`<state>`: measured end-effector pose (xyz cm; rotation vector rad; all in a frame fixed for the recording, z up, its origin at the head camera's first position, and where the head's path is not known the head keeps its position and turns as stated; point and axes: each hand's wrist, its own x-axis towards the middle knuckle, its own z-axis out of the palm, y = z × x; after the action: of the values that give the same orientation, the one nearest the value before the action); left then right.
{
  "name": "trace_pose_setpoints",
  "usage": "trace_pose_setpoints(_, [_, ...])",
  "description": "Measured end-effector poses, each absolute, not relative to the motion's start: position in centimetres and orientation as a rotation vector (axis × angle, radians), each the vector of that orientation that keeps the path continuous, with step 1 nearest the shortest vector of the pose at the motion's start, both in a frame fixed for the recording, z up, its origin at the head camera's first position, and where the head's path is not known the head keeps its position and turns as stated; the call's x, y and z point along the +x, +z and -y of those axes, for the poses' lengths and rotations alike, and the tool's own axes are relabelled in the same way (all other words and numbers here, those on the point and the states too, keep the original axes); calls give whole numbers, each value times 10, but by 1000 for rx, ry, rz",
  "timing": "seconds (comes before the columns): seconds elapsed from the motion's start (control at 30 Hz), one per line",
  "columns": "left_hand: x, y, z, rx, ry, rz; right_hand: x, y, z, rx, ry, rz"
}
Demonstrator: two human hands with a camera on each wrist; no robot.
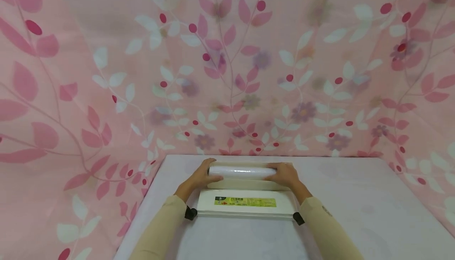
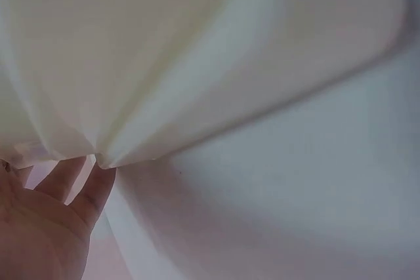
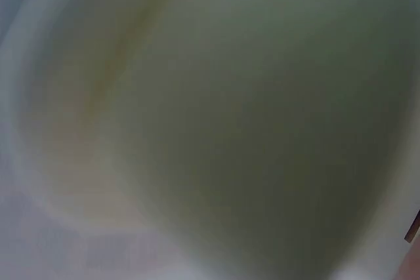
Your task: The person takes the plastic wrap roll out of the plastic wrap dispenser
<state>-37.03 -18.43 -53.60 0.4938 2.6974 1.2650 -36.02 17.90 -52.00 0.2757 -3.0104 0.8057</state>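
Observation:
In the head view, a roll of clear cling film (image 1: 242,171) lies crosswise over the cream tray of a cling film box (image 1: 245,184). My left hand (image 1: 202,175) grips the left end of the roll, its thumb along the near side. At the other end my right hand (image 1: 285,174) holds the roll in the same way. A white panel of the box with a green-yellow label (image 1: 245,202) faces up on the near side. In the left wrist view, the fingers of the left hand (image 2: 49,218) reach up to a pale edge. Blurred cream surface fills most of the right wrist view.
The box stands on a table with a pale cloth (image 1: 355,204), near the far edge. A pink curtain with leaves and flowers (image 1: 231,74) hangs behind and at both sides. Small black pieces (image 1: 190,212) sit at both wrists.

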Motion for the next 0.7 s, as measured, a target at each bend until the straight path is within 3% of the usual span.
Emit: trace_pose_setpoints(0.7, [-368, -535, 181, 483, 1244, -2711, -359, -511, -181, 320, 767, 3025])
